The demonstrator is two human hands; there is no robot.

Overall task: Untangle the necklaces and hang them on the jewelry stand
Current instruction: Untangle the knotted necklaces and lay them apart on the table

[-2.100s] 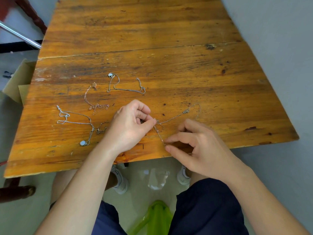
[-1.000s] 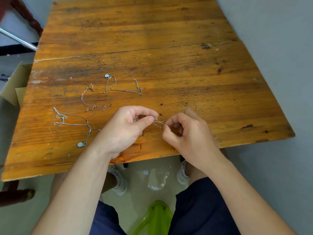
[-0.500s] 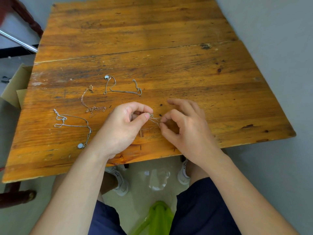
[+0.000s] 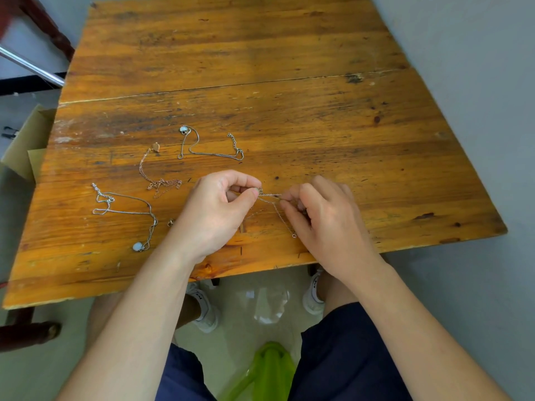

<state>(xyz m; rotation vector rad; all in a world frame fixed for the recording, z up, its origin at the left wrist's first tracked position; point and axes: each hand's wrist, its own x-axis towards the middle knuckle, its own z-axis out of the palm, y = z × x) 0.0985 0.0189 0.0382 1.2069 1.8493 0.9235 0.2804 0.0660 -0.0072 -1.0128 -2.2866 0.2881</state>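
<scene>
Right hand [image 4: 330,224] has curled tighter, pinching fine silvery chain [image 4: 270,195].

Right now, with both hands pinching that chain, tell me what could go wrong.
1. The left hand and right hand pinch the thin chain close together; pulling apart could tighten the tangle or snap it.
2. Its loose end trails toward the front edge of the table; if let go, the chain may slip off.
3. The rose chain lies just beside the left hand; a sweep of the wrist could drag it into a new tangle.
</scene>
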